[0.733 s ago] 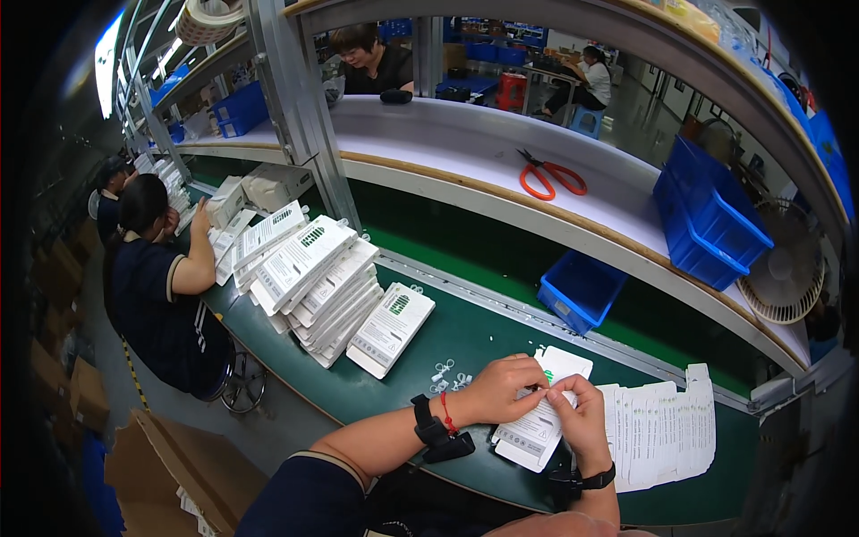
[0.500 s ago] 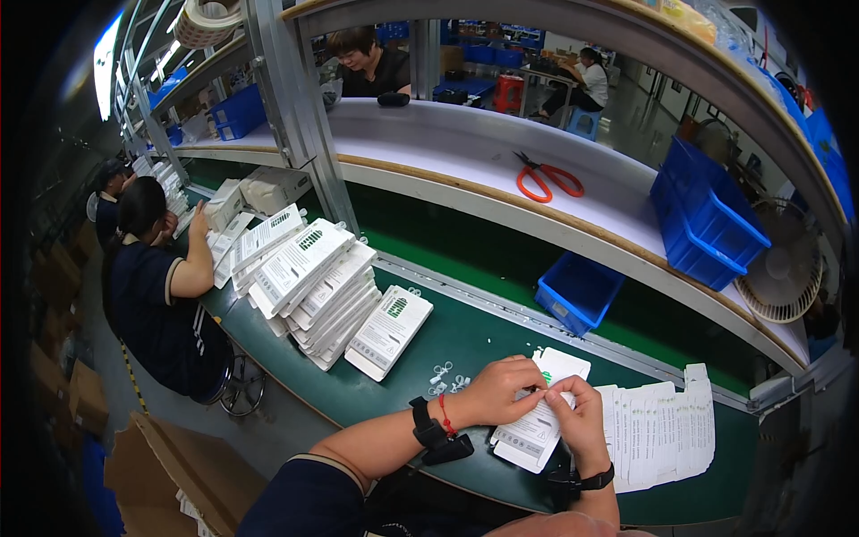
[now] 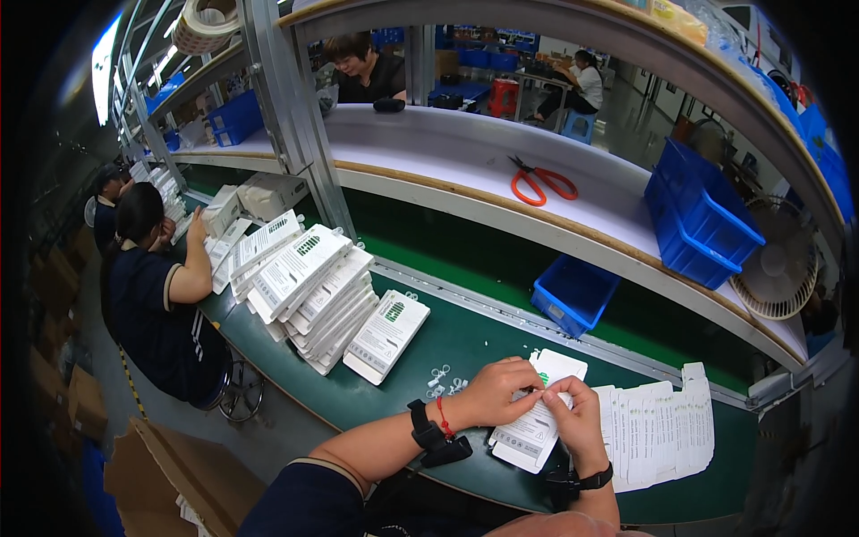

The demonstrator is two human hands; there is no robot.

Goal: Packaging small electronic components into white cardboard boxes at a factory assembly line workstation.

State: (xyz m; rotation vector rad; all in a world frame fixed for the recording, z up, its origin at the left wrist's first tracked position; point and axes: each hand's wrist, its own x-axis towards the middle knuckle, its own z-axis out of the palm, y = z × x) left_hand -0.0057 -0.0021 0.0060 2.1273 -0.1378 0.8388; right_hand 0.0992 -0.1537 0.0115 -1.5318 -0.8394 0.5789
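Note:
My left hand (image 3: 503,392) and my right hand (image 3: 577,416) meet fingertip to fingertip over the upper part of a flat white box (image 3: 526,438) with green print. Both are pinched closed; whatever is between the fingertips is too small or hidden to make out. The box lies on the green table top, its top flap showing beyond my fingers. Left of my left hand lie several small clear plastic hang tabs (image 3: 438,385). Farther left is a single white box (image 3: 386,336) with a hang tab at its far end.
Tall leaning piles of white boxes (image 3: 313,304) stand at the left, and overlapping flat white cartons (image 3: 660,438) at the right. Beyond are a blue bin (image 3: 577,291), a shelf with red-handled cutters (image 3: 544,182) and stacked blue bins (image 3: 702,224). A co-worker (image 3: 165,295) sits at the left.
The view has shifted very slightly. My hands keep the same pinched position over the box, and the things on the table stay in place.

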